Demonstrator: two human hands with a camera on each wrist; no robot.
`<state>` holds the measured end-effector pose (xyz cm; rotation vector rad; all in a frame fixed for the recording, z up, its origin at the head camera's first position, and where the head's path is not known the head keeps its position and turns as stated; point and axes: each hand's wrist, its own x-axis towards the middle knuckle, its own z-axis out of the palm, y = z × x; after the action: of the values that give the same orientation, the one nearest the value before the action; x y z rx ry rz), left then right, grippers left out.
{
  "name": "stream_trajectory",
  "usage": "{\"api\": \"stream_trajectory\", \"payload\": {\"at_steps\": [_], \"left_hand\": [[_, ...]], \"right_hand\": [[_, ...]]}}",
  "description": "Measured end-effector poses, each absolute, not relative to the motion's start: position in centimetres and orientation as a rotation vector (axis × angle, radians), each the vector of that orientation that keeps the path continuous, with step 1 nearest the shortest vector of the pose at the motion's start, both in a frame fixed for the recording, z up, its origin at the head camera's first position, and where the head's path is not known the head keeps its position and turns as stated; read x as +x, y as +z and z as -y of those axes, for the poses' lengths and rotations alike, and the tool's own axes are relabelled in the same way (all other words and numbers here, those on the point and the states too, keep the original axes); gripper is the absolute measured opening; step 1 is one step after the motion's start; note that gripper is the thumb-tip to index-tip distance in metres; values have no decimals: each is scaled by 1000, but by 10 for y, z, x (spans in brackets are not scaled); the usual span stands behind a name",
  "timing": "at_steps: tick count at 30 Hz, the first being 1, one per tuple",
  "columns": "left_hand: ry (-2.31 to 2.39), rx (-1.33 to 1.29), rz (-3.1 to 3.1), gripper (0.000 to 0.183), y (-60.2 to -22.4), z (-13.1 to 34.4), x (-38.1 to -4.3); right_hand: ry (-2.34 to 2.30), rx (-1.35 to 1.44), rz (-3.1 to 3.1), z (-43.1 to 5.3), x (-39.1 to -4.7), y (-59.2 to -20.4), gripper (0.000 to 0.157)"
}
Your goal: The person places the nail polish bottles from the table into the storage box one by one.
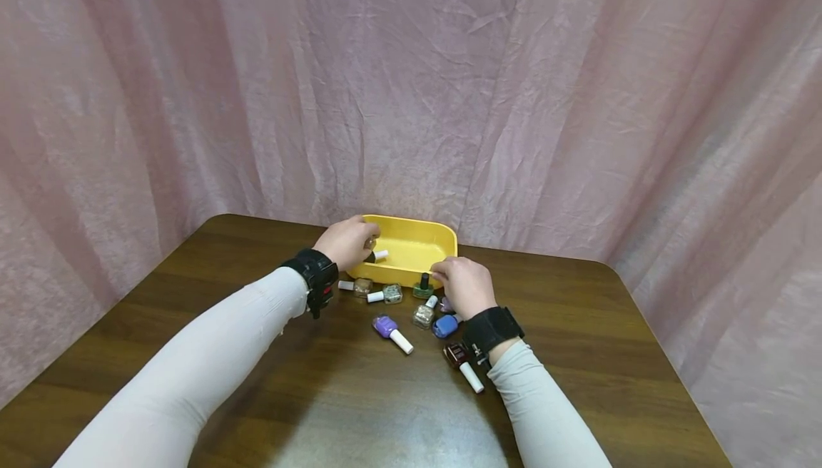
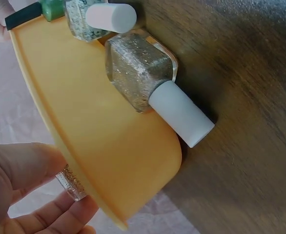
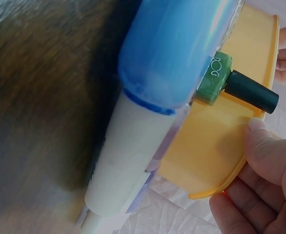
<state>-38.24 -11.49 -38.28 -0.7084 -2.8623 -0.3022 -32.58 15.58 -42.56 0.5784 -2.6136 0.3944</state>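
At the left end of the yellow tray [image 1: 414,277], my left hand [image 1: 347,243] reaches over the rim. Its thumb and fingers hold a gold-glitter nail polish bottle [image 2: 71,185], partly hidden behind the tray wall. A white cap [image 1: 382,255] shows inside the tray near these fingers. My right hand [image 1: 469,286] grips the tray's right end, thumb and fingers on either side of the rim. Just left of it, a green nail polish bottle [image 3: 215,78] with a black cap stands upright against the tray's front wall.
In front of the tray lie clear glitter bottles [image 1: 392,294], a brown-gold glitter bottle [image 1: 363,287], a purple bottle [image 1: 385,325], a blue bottle [image 1: 445,325] and a dark red bottle [image 1: 457,355]. A pink curtain [image 1: 411,97] hangs behind the wooden table [image 1: 565,311].
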Motion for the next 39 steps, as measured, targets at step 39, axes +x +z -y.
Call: {"api": "stream_trajectory", "payload": {"at_steps": [39], "left_hand": [[-173,-604,3017,25,-389,112,-402]], "right_hand": [[396,582,2607,-157,-326,-426,5]]}}
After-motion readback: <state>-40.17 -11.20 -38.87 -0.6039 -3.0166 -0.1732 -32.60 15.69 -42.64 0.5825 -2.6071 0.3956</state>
